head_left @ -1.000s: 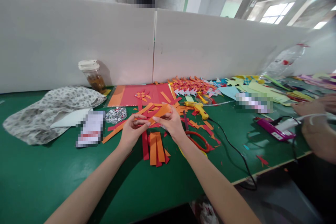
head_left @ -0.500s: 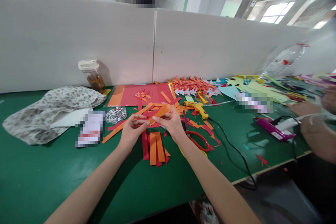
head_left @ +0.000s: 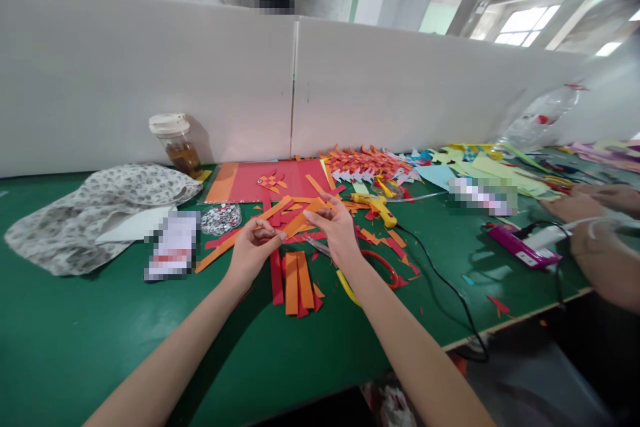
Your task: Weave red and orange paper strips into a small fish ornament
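Observation:
An orange paper strip [head_left: 299, 221] stretches between my two hands above a heap of red and orange strips. My left hand [head_left: 254, 248] pinches its lower left end between thumb and fingers. At the upper right end, my right hand [head_left: 339, 230] holds the strip with thumb and fingertips. Scissors [head_left: 320, 247] with red and yellow handles lie under my right wrist, partly hidden. Several orange strips [head_left: 299, 283] rest on the green table [head_left: 230, 340] just in front of my hands. Behind them, a small woven paper fish [head_left: 270, 181] lies on a red sheet [head_left: 305, 170].
A yellow glue gun [head_left: 383, 209] with a black cord lies right of my hands, near piled woven fish [head_left: 367, 163]. Leftward are a bag of googly eyes [head_left: 221, 219], a lidded cup [head_left: 177, 143] and a patterned cloth [head_left: 100, 207]. A co-worker's hands [head_left: 590, 213] are far right.
My right hand has shifted slightly right and down along the orange strip, which now looks flatter and straighter. More of the scissors shows beneath it. My left hand stays nearly in place.

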A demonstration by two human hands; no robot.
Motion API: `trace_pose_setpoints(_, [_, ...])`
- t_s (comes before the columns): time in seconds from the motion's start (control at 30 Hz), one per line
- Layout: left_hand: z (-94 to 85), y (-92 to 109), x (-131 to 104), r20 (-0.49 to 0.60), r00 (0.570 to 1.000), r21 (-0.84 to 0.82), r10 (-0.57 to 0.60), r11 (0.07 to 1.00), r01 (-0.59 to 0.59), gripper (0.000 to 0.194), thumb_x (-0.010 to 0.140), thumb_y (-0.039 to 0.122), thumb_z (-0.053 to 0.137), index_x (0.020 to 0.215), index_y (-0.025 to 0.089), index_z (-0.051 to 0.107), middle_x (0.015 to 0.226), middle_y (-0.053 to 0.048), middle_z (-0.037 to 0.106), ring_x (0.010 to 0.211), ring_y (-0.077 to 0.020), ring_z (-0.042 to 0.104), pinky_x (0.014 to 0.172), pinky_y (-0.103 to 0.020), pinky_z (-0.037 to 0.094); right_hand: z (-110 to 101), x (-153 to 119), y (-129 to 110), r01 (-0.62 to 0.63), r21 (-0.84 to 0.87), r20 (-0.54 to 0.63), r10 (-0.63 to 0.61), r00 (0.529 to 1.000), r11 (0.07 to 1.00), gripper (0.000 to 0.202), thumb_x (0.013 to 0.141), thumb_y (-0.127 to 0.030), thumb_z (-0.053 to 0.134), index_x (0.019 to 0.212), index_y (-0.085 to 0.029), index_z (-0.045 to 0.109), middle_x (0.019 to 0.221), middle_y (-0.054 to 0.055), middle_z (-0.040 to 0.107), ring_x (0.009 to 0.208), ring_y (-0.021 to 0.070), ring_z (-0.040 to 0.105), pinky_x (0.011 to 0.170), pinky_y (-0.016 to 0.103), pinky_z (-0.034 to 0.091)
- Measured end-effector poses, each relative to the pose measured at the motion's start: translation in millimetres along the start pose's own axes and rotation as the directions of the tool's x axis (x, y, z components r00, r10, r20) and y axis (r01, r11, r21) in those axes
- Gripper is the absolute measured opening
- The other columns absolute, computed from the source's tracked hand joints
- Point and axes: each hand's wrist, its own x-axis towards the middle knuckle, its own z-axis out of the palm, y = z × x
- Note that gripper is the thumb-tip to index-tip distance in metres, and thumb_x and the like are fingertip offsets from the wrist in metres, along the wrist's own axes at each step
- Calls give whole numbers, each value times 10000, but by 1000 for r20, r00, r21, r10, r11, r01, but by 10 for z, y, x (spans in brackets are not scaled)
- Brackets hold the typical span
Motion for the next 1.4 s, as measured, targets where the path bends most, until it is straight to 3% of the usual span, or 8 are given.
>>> trace_pose_setpoints(0.17, [6, 16, -14, 2, 1000, 38, -21, 999, 21, 304, 630, 259, 741, 704, 198, 452, 656, 33, 612, 671, -104, 603, 665, -213, 448, -44, 54, -51, 1, 74, -79, 5, 997, 997, 561, 496, -215, 810, 984, -207, 533, 637, -94, 574, 601, 80, 596, 646, 231, 536])
trace_pose_setpoints(0.43, [-4, 26, -14, 13, 999, 57, -40, 998, 39, 337, 629, 259, 732, 667, 205, 402, 662, 27, 613, 672, -120, 609, 661, -232, 447, -75, 84, -85, 48, 58, -159, -39, 987, 997, 477, 531, -235, 791, 929, -202, 532, 674, -54, 640, 614, 95, 608, 674, 253, 530])
trace_pose_setpoints(0.77, [10, 64, -16, -32, 998, 8, -55, 998, 55, 351, 587, 249, 742, 640, 201, 398, 619, 50, 550, 657, -123, 596, 643, -233, 435, -80, 72, -67, 77, 44, -169, -68, 983, 996, 419, 538, -219, 788, 862, -195, 524, 602, -71, 611, 585, 81, 578, 649, 236, 503])
trace_pose_setpoints(1.03, [-17, 65, -27, 103, 990, -14, -92, 995, 94, 285, 602, 225, 722, 687, 201, 451, 622, 39, 584, 599, -112, 568, 596, -224, 424, -88, 77, -59, 70, 38, -137, -64, 988, 997, 424, 532, -216, 780, 863, -199, 515, 588, -80, 595, 572, 83, 565, 628, 240, 489])
trace_pose_setpoints(1.4, [11, 80, -36, 80, 993, 17, -91, 996, 90, 317, 565, 239, 745, 635, 201, 438, 589, 34, 590, 590, -127, 583, 585, -233, 428, -70, 63, -60, 56, 6, -188, -54, 981, 998, 443, 541, -272, 778, 875, -218, 492, 634, -74, 599, 516, 85, 557, 545, 243, 515])
